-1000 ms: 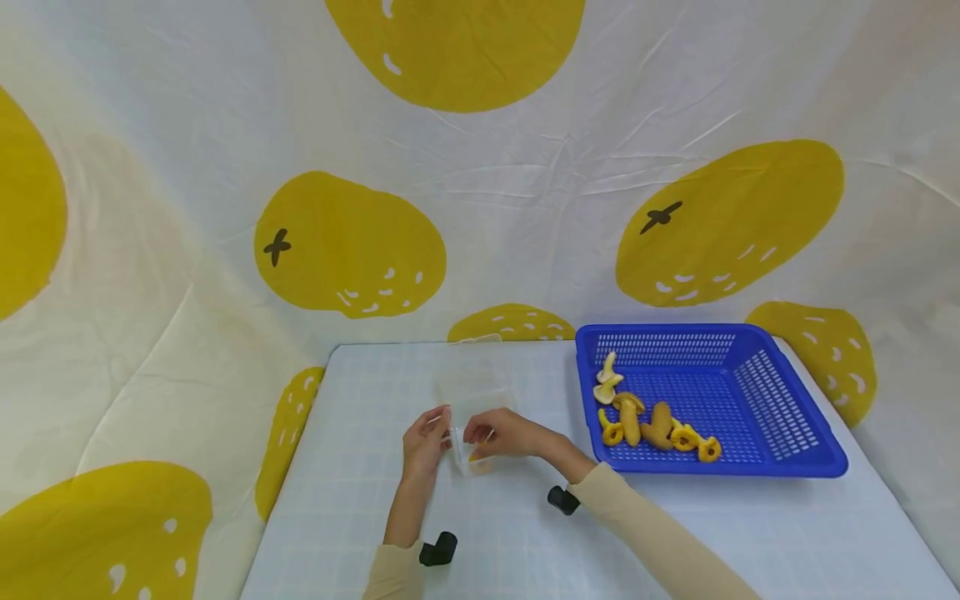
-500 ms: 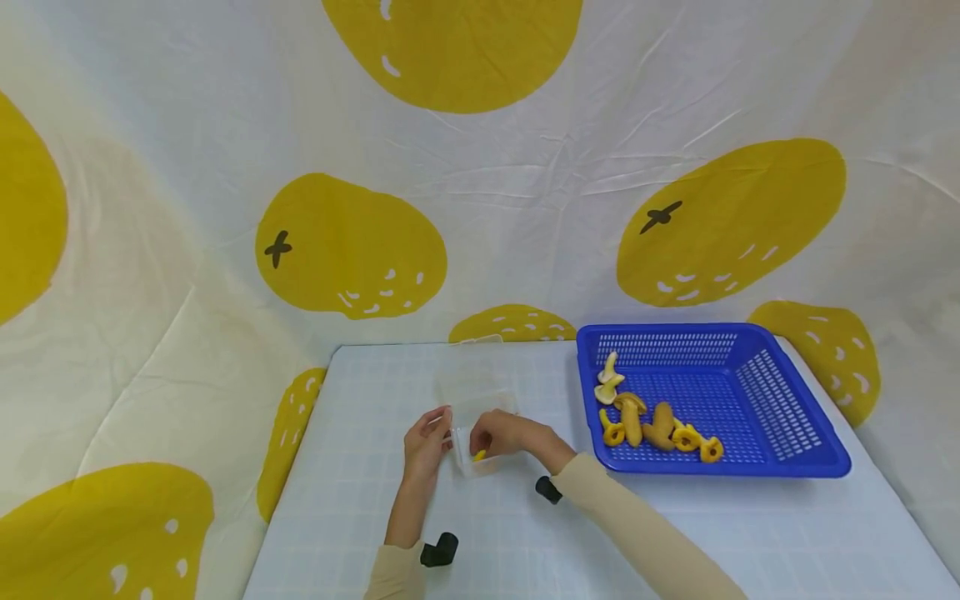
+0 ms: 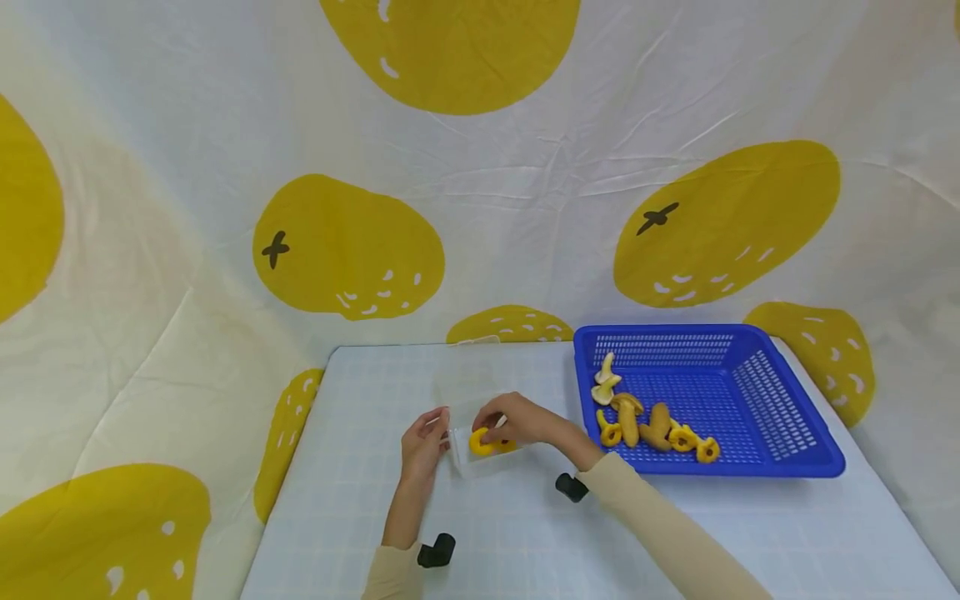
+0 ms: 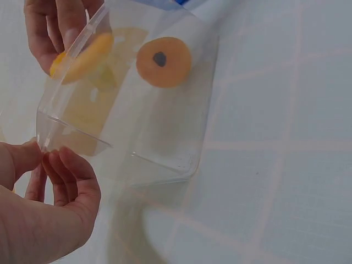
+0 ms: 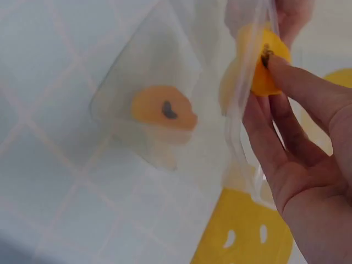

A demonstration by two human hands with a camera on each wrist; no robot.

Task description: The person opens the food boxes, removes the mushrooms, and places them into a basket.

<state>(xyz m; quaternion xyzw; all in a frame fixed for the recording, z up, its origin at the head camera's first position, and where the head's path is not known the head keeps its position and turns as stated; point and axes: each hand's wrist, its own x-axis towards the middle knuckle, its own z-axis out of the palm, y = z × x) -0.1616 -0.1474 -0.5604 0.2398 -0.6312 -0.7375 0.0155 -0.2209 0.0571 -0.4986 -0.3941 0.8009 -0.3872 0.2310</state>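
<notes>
A clear plastic box [image 3: 467,468] with its lid raised stands in front of me. My left hand [image 3: 422,450] pinches the box's left rim between thumb and fingers. Over the box's opening, my right hand [image 3: 522,421] holds a yellow mushroom [image 3: 481,442] by its cap, thumb on the dark centre in the right wrist view. A second yellow mushroom [image 4: 175,70] shows through the clear wall, lying inside the box. In the left wrist view the held mushroom [image 4: 91,58] shows behind the rim, blurred by the plastic.
To the right stands a blue plastic basket [image 3: 750,469] with several yellow, brown and pale mushrooms along its left and front sides. The box's transparent lid [image 3: 468,375] leans up toward the fruit-print cloth [image 3: 525,242] behind the table [image 3: 337,517].
My right hand has lifted slightly and shifted right from inside the box, bringing a yellow mushroom up into view. The left hand keeps its grip on the rim.
</notes>
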